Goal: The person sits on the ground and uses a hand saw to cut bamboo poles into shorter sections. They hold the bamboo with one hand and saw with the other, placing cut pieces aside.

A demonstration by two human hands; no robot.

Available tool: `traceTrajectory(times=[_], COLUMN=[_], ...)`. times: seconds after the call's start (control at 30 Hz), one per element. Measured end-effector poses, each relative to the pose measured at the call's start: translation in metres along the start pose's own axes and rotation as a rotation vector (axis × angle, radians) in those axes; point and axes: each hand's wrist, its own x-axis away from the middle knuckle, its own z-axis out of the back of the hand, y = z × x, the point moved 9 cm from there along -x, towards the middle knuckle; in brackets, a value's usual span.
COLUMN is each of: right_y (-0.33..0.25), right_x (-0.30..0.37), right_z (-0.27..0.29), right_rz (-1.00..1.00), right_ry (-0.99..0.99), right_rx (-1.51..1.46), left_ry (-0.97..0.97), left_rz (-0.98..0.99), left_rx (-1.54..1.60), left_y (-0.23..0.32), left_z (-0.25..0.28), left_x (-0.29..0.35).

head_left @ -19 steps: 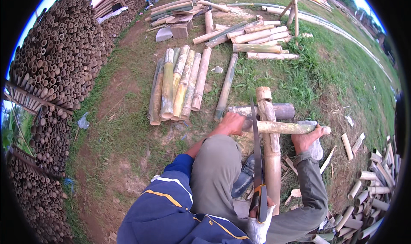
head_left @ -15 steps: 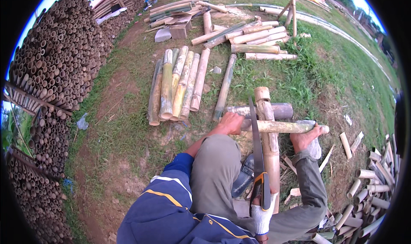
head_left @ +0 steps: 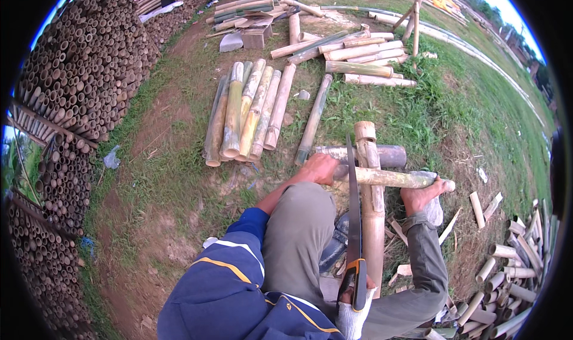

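My right hand (head_left: 356, 304), in a white knitted glove, is closed round the black and orange handle of a handsaw (head_left: 354, 215). The long blade crosses a pale bamboo pole (head_left: 394, 178) near its left end, just left of a thick upright-looking bamboo support (head_left: 373, 232). My left hand (head_left: 323, 168) is wrapped over that left end, close to the blade. A bare foot (head_left: 425, 195) presses on the pole's right end. Behind it, a darker bamboo crosspiece (head_left: 391, 156) runs through the support. Whether the teeth have cut in cannot be made out.
Several cut bamboo lengths (head_left: 253, 113) lie side by side ahead to the left, with one more greenish length (head_left: 314, 119) beside them. Further bamboo piles (head_left: 364, 53) lie beyond. Offcuts (head_left: 513, 274) heap at the right; a tall bamboo stack (head_left: 89, 59) stands left.
The saw handle and my right hand have moved back toward my body and slightly left. My left hand and the foot still hold the pole. The whole view has shifted a little.
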Motion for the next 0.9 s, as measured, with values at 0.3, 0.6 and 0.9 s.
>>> traceTrajectory(times=[0.3,0.6,0.9], right_y=[-0.008,-0.007,0.018], right_x=[-0.19,0.004,-0.173], right_z=[-0.077,-0.003,-0.074], right_rz=[0.087,-0.063,0.012], right_ry=[0.07,-0.002,0.064], right_rx=[-0.157,-0.049,-0.225], left_ry=[-0.003,-0.049,-0.027], left_rz=[0.048,0.059,0.016], left_rx=[-0.037,-0.007,-0.01], left_y=[-0.007,-0.025,0.008], left_z=[0.008,0.001,0.003], left_x=[0.012,0.024,-0.003])
